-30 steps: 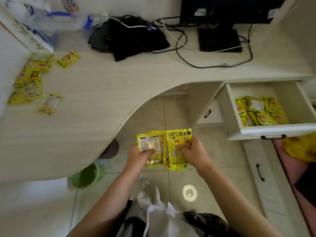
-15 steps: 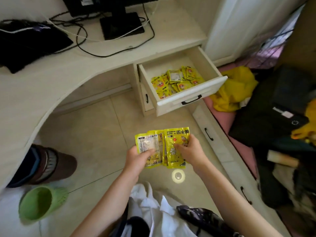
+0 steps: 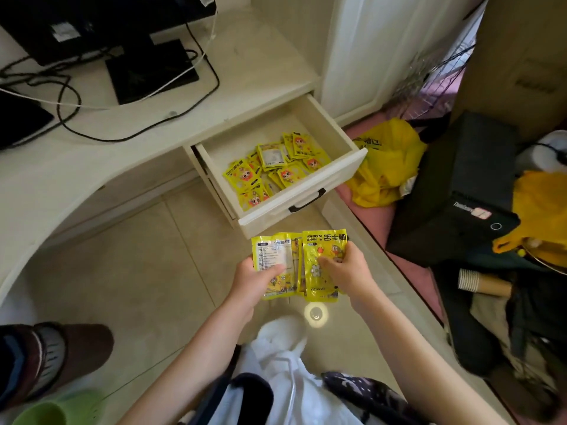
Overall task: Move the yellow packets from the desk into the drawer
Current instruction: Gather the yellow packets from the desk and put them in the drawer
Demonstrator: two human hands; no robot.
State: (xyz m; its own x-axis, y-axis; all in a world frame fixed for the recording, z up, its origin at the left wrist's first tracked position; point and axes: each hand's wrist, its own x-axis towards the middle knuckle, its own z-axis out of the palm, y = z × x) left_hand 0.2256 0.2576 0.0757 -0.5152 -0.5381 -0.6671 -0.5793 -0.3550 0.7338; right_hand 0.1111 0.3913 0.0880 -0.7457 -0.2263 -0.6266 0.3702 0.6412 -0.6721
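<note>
1. Upper left of frame: desk (image 3: 251, 65) with monitor stand (image 3: 147, 69) and cables; no packets showing on this stretch now, unlike a second ago.
2. Lower centre: left hand (image 3: 256, 280) is pinching a fan of yellow packets (image 3: 299, 263), thumb pressing on top.
3. Right hand (image 3: 345, 269) is gripping the same fan, fingers curling round its edge.
4. Centre right: view has swung onto the open drawer (image 3: 302, 207), packets already lying inside; held fan is hovering just below its front, so drop-in looks next.

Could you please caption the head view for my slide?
Both hands hold yellow foil packets before the open cream wooden drawer.
</note>
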